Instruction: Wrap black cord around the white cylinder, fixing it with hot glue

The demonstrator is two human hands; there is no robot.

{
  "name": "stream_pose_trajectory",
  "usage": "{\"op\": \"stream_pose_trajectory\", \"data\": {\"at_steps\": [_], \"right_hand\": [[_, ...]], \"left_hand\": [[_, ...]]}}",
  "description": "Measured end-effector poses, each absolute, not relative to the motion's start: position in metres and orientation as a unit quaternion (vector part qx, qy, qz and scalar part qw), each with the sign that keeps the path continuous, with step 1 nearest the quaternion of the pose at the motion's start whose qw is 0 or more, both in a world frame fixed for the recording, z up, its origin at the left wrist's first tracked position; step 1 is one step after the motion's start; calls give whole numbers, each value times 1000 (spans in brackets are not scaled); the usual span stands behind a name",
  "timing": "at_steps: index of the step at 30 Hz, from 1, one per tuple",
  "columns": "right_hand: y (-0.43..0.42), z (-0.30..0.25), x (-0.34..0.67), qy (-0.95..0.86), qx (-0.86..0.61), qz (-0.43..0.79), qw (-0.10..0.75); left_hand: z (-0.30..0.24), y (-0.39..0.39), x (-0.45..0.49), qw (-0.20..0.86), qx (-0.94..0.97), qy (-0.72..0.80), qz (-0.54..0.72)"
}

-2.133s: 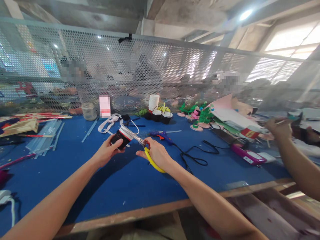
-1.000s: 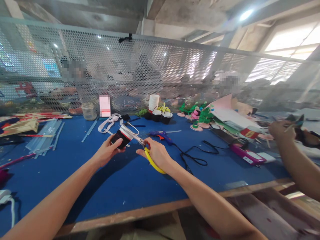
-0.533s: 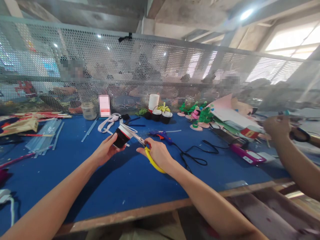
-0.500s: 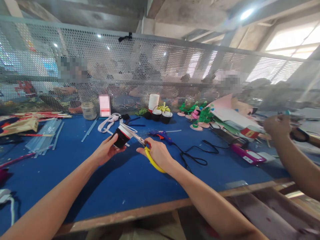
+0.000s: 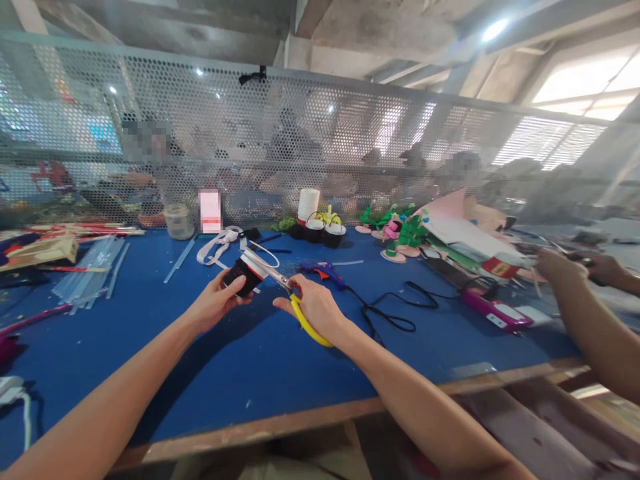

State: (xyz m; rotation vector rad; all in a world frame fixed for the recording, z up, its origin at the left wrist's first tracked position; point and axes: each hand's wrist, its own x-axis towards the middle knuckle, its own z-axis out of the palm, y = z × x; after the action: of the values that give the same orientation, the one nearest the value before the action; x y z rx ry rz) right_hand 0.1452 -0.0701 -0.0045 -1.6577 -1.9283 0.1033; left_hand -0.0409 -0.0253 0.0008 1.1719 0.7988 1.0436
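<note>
Tilted in my left hand (image 5: 220, 301) is a small black cup (image 5: 242, 275) with a white rim and a thin red line. My left fingers are wrapped round its side. A thin white strip loops out from the rim. My right hand (image 5: 316, 303) grips yellow-handled scissors (image 5: 309, 325) whose blades reach to the cup's rim; whether the blades touch the strip I cannot tell. Behind my hands a blue glue gun (image 5: 323, 270) lies on the blue table (image 5: 280, 380). White ribbon (image 5: 213, 250) lies beyond the cup.
Two black pots (image 5: 334, 233) with handles stand near a white spool (image 5: 309, 205). Green and pink craft pieces (image 5: 407, 232) are to their right. A black cable (image 5: 395, 323) crosses the table. Clear glue sticks (image 5: 90, 273) lie at left. A co-worker's arm (image 5: 590, 313) reaches in from the right.
The cup has turned slightly in my left hand, and the white loop stands a little higher. My right hand and the scissors are almost still. The co-worker's hands have shifted.
</note>
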Motion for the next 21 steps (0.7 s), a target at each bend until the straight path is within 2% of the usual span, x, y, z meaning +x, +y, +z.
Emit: {"op": "stream_pose_trajectory", "data": {"at_steps": [7, 13, 21], "right_hand": [[-70, -5, 146, -726, -629, 19, 279], [-70, -3, 146, -724, -633, 20, 274], [-68, -8, 147, -726, -613, 52, 307]], "left_hand": [[1, -24, -41, 643, 491, 344, 477], [1, -21, -44, 682, 462, 358, 440], [1, -25, -43, 639, 515, 364, 441]]}}
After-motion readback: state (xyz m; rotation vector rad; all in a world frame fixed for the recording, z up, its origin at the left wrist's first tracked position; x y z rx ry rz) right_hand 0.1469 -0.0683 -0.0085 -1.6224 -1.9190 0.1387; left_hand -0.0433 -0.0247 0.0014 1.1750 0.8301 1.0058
